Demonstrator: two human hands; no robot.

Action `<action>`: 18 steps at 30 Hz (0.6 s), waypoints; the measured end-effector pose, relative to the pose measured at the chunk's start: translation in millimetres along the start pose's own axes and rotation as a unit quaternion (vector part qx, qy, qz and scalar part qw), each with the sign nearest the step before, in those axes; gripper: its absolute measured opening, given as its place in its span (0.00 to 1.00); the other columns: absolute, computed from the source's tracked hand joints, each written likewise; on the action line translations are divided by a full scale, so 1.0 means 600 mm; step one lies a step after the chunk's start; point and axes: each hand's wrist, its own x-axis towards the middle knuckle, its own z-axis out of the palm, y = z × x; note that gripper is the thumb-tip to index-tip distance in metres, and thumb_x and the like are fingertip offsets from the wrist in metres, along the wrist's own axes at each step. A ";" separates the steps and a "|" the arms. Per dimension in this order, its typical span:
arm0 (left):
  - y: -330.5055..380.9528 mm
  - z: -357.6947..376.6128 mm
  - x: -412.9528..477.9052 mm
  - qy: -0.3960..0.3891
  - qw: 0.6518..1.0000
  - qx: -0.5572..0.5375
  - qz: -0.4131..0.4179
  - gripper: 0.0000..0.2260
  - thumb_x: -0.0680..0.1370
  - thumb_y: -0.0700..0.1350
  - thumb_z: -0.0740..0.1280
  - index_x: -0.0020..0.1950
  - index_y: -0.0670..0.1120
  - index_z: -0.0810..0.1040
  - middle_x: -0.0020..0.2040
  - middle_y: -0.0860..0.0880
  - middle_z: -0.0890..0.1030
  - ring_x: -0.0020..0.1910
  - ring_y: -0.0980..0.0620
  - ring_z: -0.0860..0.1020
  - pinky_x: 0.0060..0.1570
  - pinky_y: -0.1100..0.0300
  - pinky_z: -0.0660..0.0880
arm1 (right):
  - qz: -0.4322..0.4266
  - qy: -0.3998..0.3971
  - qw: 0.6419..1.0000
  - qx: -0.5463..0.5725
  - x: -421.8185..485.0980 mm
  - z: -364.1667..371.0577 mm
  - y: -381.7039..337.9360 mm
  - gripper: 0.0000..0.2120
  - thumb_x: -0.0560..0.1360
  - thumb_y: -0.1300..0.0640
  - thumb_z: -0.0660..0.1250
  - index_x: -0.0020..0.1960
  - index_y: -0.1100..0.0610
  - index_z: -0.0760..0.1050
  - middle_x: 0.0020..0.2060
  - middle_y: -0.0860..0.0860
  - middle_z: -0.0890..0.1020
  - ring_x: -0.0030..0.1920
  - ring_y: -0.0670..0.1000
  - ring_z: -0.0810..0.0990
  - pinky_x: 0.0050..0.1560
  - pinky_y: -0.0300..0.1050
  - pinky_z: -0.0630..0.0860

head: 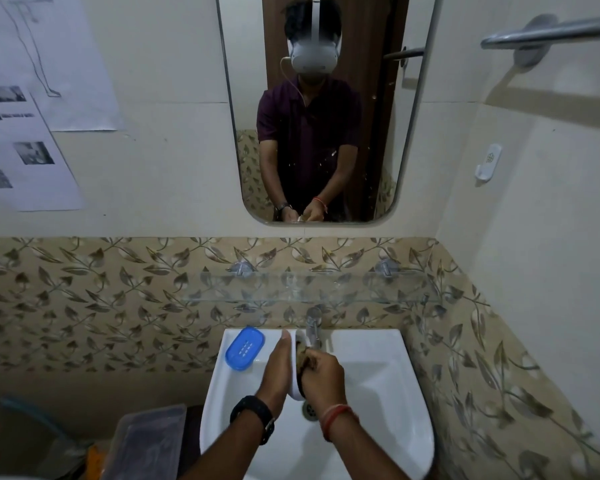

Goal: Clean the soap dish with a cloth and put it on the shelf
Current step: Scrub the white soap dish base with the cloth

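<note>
Nearest, over the white ceramic sink [378, 393], the left hand [278, 368] grips a white oval soap dish [296, 393] tipped on edge. The right hand [323, 375] clenches a crumpled brown cloth [305, 356], pressing it into the dish's hollow. A blue slotted plastic tray [245, 346] rests on the sink's left rim. Beyond stand a chrome tap [314, 327], a clear glass shelf [309, 289] and a wall mirror [319, 133].

You wear a chunky black watch [253, 418] on your left wrist and red-orange thread bands [336, 415] on your right. The mirror [245, 81] shows your dark purple short-sleeved shirt [309, 123], a white headset [313, 53] with a top strap, and its thin pale cable [291, 83].
</note>
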 end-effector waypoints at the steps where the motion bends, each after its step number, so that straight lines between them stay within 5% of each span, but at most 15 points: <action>1: -0.006 0.006 -0.001 0.004 1.000 0.001 0.008 0.19 0.86 0.52 0.57 0.42 0.47 0.80 0.35 0.49 0.84 0.40 0.51 0.80 0.42 0.58 0.76 | 0.037 0.031 0.998 0.029 0.006 0.007 -0.003 0.16 0.73 0.70 0.62 0.30 0.54 0.73 0.30 0.49 0.80 0.34 0.48 0.77 0.35 0.37 0.71; 5: -0.014 0.000 0.005 -0.014 0.999 -0.018 0.024 0.18 0.85 0.54 0.56 0.45 0.49 0.81 0.40 0.46 0.86 0.43 0.50 0.82 0.45 0.56 0.77 | 0.028 0.016 0.994 0.109 0.012 0.015 -0.003 0.06 0.73 0.69 0.62 0.39 0.64 0.76 0.39 0.63 0.82 0.38 0.49 0.77 0.41 0.41 0.74; 9: -0.001 -0.018 0.004 -0.023 0.999 -0.045 -0.004 0.21 0.86 0.54 0.54 0.44 0.44 0.79 0.25 0.51 0.83 0.27 0.54 0.83 0.34 0.59 0.77 | -0.055 -0.147 0.985 0.077 0.003 -0.017 0.022 0.09 0.68 0.74 0.61 0.36 0.65 0.77 0.33 0.55 0.79 0.38 0.48 0.76 0.43 0.43 0.75; 13: -0.013 -0.036 0.028 -0.021 0.995 -0.085 -0.038 0.27 0.83 0.60 0.57 0.66 0.38 0.78 0.45 0.40 0.84 0.41 0.44 0.81 0.40 0.55 0.78 | -0.074 -0.290 0.953 -0.037 0.002 -0.070 0.004 0.14 0.73 0.73 0.62 0.37 0.59 0.81 0.35 0.47 0.81 0.38 0.45 0.80 0.44 0.44 0.80; 15: -0.015 -0.037 0.035 -0.005 0.994 -0.103 -0.035 0.31 0.80 0.64 0.60 0.69 0.40 0.78 0.52 0.38 0.83 0.44 0.42 0.82 0.44 0.52 0.79 | -0.087 -0.343 0.927 -0.122 0.007 -0.100 -0.023 0.22 0.74 0.72 0.62 0.32 0.48 0.78 0.29 0.39 0.81 0.32 0.36 0.78 0.38 0.31 0.75; 18: -0.013 -0.040 0.030 -0.035 0.995 -0.080 -0.043 0.37 0.72 0.71 0.65 0.65 0.41 0.81 0.49 0.41 0.87 0.45 0.43 0.85 0.50 0.50 0.80 | -0.111 -0.329 0.915 -0.208 0.026 -0.132 -0.043 0.17 0.74 0.70 0.62 0.37 0.53 0.83 0.39 0.49 0.86 0.34 0.48 0.82 0.30 0.35 0.77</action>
